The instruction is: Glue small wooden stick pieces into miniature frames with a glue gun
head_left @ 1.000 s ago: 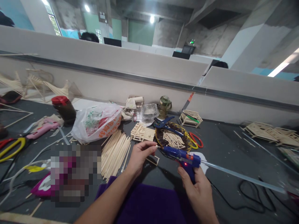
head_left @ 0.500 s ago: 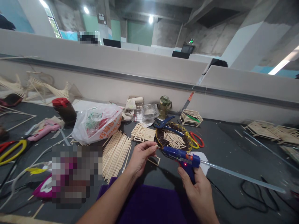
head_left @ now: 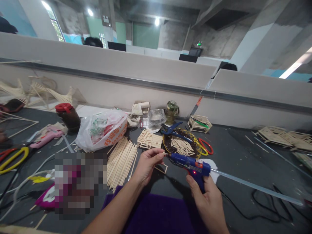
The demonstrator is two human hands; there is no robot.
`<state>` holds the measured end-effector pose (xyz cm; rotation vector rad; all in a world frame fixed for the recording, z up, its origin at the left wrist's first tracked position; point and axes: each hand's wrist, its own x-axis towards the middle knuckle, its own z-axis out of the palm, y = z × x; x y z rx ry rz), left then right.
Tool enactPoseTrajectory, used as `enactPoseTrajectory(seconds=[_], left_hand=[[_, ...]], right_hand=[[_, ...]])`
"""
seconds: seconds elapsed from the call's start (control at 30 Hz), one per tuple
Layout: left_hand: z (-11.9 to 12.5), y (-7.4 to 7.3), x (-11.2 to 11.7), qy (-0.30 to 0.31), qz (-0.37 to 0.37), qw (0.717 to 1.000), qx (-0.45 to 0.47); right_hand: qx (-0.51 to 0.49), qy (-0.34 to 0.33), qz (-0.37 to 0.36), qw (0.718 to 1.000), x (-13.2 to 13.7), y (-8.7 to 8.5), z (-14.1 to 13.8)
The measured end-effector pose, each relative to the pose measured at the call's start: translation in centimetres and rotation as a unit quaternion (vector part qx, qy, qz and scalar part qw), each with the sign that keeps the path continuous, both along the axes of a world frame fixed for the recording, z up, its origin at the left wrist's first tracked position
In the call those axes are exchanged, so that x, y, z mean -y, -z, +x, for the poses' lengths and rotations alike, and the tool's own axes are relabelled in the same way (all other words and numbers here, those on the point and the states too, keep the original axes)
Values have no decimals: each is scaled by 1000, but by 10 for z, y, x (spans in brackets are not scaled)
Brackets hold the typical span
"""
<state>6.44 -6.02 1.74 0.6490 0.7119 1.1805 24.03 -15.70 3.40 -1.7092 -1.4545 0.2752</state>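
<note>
My right hand [head_left: 209,198] is wrapped round the grip of a blue hot glue gun [head_left: 186,162] with a red light lit. A long clear glue stick [head_left: 255,186] juts from its rear. My left hand [head_left: 149,165] pinches a small piece of wooden stick [head_left: 164,153], mostly hidden by the fingertips, right at the gun's nozzle. Whether nozzle and wood touch, I cannot tell. Just below the left fingers, part of a small stick frame [head_left: 162,169] shows. Left of that hand lies a pile of long wooden sticks [head_left: 122,162].
Behind the hands are a stick model [head_left: 149,139], a basket of short sticks [head_left: 182,146], blue pliers [head_left: 170,129] and red-yellow scissors [head_left: 206,147]. A plastic bag [head_left: 102,130] and a red-lidded bottle [head_left: 68,117] stand left. A black cable [head_left: 240,211] runs right; a partition [head_left: 146,70] borders the desk.
The glue gun and my right hand have shifted very slightly right and down. My left hand keeps its pinch in nearly the same place.
</note>
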Motion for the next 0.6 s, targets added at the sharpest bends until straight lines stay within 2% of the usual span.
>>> enactPoseTrajectory(seconds=[0.23,0.6], left_hand=[[-1,3,-1,6,0,1000,8],[-1,1,0,0,3,1000,0]], right_hand=[[-5,-6,-6,1000,1,2,-1],[5,-10,1,1000,2,7,0]])
